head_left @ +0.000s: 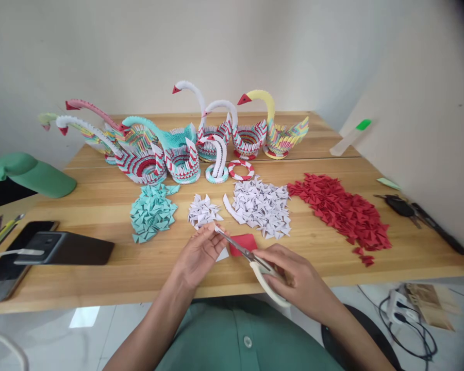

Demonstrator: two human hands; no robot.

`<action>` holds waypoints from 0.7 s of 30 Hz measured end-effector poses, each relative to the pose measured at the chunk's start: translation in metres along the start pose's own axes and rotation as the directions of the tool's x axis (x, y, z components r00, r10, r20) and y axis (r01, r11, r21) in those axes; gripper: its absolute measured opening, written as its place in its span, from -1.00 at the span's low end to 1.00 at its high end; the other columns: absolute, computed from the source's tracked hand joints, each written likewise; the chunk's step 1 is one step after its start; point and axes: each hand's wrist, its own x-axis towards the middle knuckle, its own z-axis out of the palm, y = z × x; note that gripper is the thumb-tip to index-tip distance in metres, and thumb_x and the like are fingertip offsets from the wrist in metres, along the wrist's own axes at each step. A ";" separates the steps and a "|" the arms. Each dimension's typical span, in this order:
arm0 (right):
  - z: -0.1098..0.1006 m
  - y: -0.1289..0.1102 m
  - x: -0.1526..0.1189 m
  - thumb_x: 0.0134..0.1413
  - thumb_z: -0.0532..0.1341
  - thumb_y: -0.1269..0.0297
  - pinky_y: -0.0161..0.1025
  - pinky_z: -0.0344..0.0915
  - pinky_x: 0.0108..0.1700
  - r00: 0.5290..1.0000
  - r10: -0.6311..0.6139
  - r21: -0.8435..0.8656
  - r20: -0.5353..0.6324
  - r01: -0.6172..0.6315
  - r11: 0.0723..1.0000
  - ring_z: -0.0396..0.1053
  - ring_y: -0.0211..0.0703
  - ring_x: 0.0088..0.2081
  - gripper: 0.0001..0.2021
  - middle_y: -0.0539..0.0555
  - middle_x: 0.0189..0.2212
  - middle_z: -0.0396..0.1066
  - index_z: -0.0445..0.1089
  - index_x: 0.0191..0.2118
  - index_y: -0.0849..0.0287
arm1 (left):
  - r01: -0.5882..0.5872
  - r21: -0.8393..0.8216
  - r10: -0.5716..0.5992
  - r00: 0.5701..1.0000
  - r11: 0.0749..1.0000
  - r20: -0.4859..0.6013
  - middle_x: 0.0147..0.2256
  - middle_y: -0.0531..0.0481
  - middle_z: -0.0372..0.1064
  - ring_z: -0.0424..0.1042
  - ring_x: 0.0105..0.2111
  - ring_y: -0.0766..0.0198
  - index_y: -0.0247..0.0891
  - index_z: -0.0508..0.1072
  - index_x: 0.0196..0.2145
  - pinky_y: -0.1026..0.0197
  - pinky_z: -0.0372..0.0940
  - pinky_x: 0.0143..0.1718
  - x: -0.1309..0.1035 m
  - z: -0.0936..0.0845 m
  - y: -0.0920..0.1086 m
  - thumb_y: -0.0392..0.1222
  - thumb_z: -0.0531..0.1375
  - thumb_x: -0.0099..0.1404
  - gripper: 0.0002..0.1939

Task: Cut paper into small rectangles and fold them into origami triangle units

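My right hand [292, 275] is closed on the white handles of a pair of scissors [263, 271]. The blades point up and left, their tips close to the fingers of my left hand [201, 252]. That hand pinches something small and white at its fingertips, too small to make out. Below the blades lie a red paper square [243, 244] and a white paper piece [223, 254]. Beyond my hands sit a small pile of white folded pieces [203, 210] and a larger white pile [263, 206].
Teal folded pieces [153, 212] lie left, red ones [342, 211] right. Several paper swans [182, 162] stand behind, near a red-and-white ring [241, 170]. A green bottle [38, 174], a dark box-shaped device [67, 248] and a phone [3, 281] are left; keys [400, 206] are right.
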 end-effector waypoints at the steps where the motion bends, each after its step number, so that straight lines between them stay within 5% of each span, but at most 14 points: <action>1: 0.000 0.000 0.000 0.13 0.17 0.44 -0.32 0.36 -0.20 1.000 -0.001 -0.002 0.000 0.001 1.000 0.42 -0.22 -0.26 -0.62 0.06 -0.18 0.45 0.38 0.07 0.05 | 0.001 -0.001 -0.001 1.000 1.000 0.001 -0.43 -0.01 0.52 0.55 -0.35 0.28 -0.35 0.52 -0.36 0.29 0.45 -0.25 0.000 0.000 0.000 -0.37 0.29 0.19 -0.97; 7: -0.001 -0.001 -0.001 0.14 0.17 0.43 -0.32 0.37 -0.25 1.000 -0.016 -0.032 -0.001 0.016 0.999 0.43 -0.21 -0.29 -0.63 0.09 -0.18 0.45 0.38 0.07 0.07 | -0.019 0.041 0.019 1.000 0.999 0.014 -0.41 0.00 0.52 0.54 -0.34 0.28 -0.34 0.53 -0.36 0.28 0.43 -0.23 -0.001 -0.002 0.001 -0.32 0.37 0.11 -0.88; 13: 0.002 -0.002 -0.004 0.18 0.16 0.42 -0.27 0.38 -0.20 0.995 -0.084 -0.127 -0.062 0.075 0.989 0.45 -0.16 -0.21 -0.63 0.13 -0.16 0.45 0.35 0.11 0.06 | -0.203 0.248 0.199 0.979 0.947 0.042 -0.44 -0.03 0.52 0.50 -0.37 0.27 -0.33 0.55 -0.44 0.23 0.40 -0.22 -0.004 0.002 0.001 -0.24 0.41 0.05 -0.86; 21: 0.014 -0.004 -0.003 0.17 0.14 0.43 -0.25 0.38 -0.36 0.967 -0.207 -0.385 -0.151 0.136 0.913 0.46 -0.14 -0.32 -0.63 0.16 -0.24 0.46 0.35 0.10 0.16 | -0.261 0.339 0.266 0.963 0.904 0.033 -0.45 -0.02 0.53 0.49 -0.38 0.26 -0.32 0.58 -0.47 0.18 0.39 -0.21 -0.001 0.004 -0.005 -0.23 0.43 -0.01 -0.85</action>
